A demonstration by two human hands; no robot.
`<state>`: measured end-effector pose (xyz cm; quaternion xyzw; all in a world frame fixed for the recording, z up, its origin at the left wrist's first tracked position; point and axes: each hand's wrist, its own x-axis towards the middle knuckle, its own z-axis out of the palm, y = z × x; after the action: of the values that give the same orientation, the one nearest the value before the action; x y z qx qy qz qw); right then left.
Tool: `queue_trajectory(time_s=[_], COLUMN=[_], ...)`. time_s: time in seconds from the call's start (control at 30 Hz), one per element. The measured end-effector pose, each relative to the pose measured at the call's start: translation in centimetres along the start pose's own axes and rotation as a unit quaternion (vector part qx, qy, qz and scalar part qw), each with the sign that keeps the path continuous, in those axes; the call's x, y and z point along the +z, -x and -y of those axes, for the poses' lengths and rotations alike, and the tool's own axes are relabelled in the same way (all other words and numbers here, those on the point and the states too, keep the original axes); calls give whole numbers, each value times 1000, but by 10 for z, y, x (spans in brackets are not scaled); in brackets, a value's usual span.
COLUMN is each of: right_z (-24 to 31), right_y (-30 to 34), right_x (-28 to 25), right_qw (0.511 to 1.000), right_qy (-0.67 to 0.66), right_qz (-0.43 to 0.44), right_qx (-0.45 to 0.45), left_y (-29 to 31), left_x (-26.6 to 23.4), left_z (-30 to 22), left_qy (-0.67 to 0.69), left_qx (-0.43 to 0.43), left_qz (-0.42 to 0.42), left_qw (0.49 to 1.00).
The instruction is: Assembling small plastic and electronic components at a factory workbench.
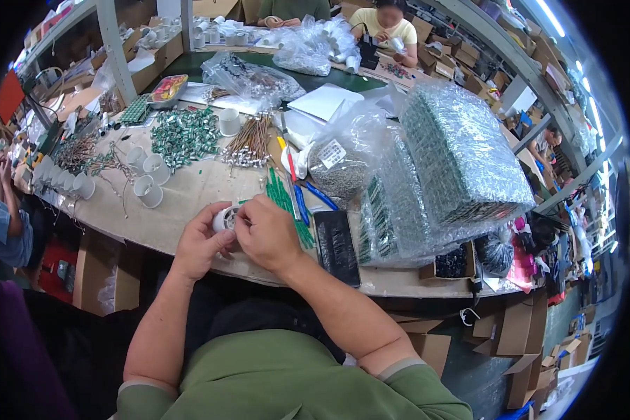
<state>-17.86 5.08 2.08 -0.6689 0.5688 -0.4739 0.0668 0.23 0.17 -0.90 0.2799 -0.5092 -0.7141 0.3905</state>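
Observation:
Near the table's front edge my left hand point(200, 241) is closed round a small white plastic cup point(221, 220), its open side tilted toward me. My right hand point(271, 233) has its fingers pinched together at the cup's mouth; what they hold, if anything, is hidden by the fingers. Just beyond my right hand lie narrow green strips point(278, 190). To their right are pliers with blue handles point(322, 197) and a black rectangular case point(337, 246). Ahead of my left hand stand several loose white cups point(148, 191), and behind them spreads a heap of small green parts point(185, 137).
Bubble-wrapped stacks of green boards point(462, 157) fill the right side, beside a clear bag of metal parts point(341, 164). Wired parts point(250, 143) lie mid-table, and a row of white cups point(63, 180) at left. A person point(388, 31) sits across; another is at far left.

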Motion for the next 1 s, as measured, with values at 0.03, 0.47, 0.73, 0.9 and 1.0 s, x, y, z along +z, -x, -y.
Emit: queue_trajectory(time_s=[0.03, 0.47, 0.73, 0.9, 1.0], right_z=[-1, -5, 10, 19, 20], right_y=[0, 0, -3, -2, -1], right_x=[0, 13, 1, -2, 1], right_qw=[1000, 997, 998, 1000, 999], right_qy=[11, 31, -59, -2, 37], right_qz=[-2, 35, 19, 22, 15], right_qx=[-4, -60, -6, -9, -27], left_y=[0, 2, 2, 2, 2], left_x=[0, -5, -7, -12, -15], left_z=[1, -3, -5, -4, -2], left_qy=[-1, -141, 22, 72, 74], left_qx=[1, 12, -9, -39, -39], left_qz=[2, -62, 0, 37, 43], left_qw=[1000, 988, 1000, 996, 996])
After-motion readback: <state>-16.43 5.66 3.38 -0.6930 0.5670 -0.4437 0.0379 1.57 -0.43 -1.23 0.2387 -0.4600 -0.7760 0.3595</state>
